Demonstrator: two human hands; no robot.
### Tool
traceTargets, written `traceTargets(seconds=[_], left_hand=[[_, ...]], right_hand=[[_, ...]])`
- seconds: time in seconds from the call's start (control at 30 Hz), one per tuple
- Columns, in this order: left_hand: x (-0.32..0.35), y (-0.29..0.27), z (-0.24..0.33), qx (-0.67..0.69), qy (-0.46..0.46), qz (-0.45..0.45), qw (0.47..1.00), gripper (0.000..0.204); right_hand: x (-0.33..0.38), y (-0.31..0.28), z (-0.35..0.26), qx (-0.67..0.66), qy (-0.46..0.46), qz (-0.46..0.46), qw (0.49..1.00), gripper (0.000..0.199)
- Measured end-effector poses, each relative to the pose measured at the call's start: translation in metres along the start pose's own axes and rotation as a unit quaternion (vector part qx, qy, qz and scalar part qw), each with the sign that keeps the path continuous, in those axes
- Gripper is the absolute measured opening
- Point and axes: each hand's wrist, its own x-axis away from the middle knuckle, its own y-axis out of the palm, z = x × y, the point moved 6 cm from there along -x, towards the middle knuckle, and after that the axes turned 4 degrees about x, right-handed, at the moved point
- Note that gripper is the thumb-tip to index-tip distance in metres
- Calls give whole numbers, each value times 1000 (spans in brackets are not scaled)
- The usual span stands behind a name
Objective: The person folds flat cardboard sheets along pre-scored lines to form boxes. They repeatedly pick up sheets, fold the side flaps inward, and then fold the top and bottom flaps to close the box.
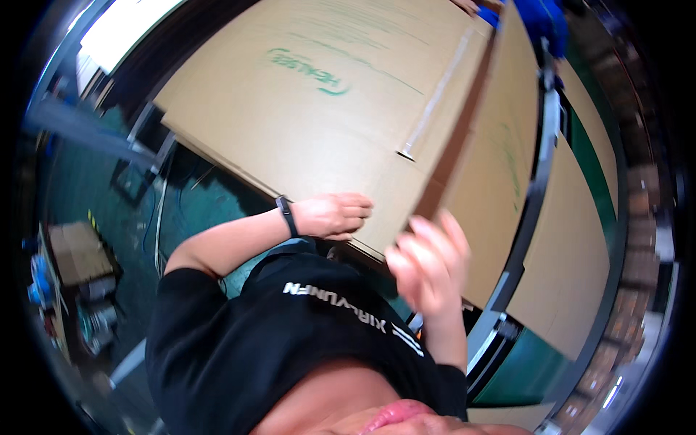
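A large tan cardboard sheet (290,130) with green print lies before me. My left hand (335,216), with a black band on its wrist, rests palm down on its near edge, fingers lying together on the surface. To the right, another cardboard panel (500,167) rises at a slant, with a dark brown strip between it and the sheet. My right hand (433,261) is at the near end of this strip, its fingers bent and smeared by motion. Whether they grip the panel's edge cannot be made out.
At the far end, a person in blue (540,25) has a hand by the cardboard. A metal rail (533,203) runs along the right, with more cardboard sheets (565,261) beyond. Stacked cartons (638,225) line the far right. A carton (78,250) stands at the left.
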Motion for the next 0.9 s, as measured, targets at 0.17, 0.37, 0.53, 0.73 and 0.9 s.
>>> traceTargets(seconds=[0.17,0.37,0.53,0.73,0.9], left_hand=[[1,8,-4,-4,76,-10,997,26],[-1,8,-9,-8,74,22,997,18],[-8,39,-14,-48,108,66,991,12],[-14,59,-20,-66,143,70,985,11],[-18,56,-20,-48,158,35,986,11]], right_hand=[[37,85,-30,-154,123,-395,897,32],[179,126,89,254,540,-127,792,57],[160,144,83,315,536,-207,755,53],[168,143,86,310,523,-194,769,51],[166,147,83,308,528,-189,769,51]])
